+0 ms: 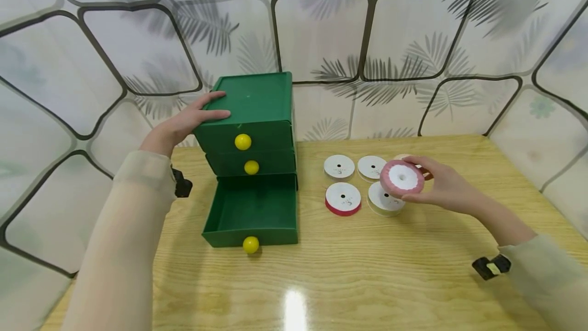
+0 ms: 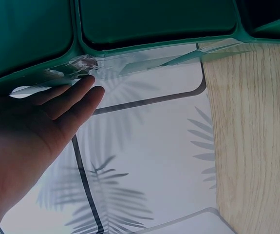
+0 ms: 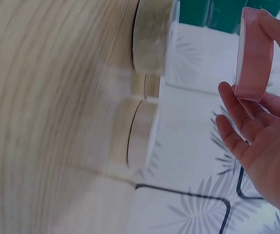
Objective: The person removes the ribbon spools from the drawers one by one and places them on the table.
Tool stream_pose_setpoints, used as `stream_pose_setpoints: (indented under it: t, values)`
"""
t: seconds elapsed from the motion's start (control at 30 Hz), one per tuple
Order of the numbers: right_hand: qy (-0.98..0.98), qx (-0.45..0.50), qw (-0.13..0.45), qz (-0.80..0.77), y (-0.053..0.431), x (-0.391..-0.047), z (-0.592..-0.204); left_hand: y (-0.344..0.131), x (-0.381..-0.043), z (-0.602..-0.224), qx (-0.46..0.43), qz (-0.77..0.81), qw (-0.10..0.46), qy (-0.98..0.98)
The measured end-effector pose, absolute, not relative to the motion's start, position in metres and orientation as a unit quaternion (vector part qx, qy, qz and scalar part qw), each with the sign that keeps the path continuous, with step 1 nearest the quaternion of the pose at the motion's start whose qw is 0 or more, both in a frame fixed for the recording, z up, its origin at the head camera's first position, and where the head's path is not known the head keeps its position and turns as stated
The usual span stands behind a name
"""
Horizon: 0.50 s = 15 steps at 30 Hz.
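Note:
My left hand rests on the left edge of a green chest of drawers, fingers extended over its top. The left wrist view shows that hand along the cabinet's side, by some clear tape. The bottom drawer is pulled out, its visible floor bare. Over on the right, my right hand pinches a spool of pink ribbon above the other spools. In the right wrist view the pink ribbon spool stands on edge between thumb and fingers.
On the wooden table lie several white-faced ribbon spools, among them a red one and a beige one. Another is mostly hidden behind the pink spool. Yellow knobs stick out from the drawers. Patterned cloth rises behind.

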State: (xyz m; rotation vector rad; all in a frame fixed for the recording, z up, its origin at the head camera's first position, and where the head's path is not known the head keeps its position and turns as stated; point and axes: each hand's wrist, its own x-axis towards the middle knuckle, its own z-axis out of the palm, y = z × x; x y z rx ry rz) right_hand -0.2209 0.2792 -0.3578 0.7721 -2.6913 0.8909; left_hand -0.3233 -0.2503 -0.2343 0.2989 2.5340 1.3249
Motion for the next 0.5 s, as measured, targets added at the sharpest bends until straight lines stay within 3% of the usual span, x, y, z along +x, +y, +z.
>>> stream_pose_setpoints:
  t: [0.5]
  values:
    - [-0.936,0.205,0.084,0.275,0.328,-0.215,-0.368,-0.25,-0.323,-0.234,0.105,0.465,0.134,0.869]
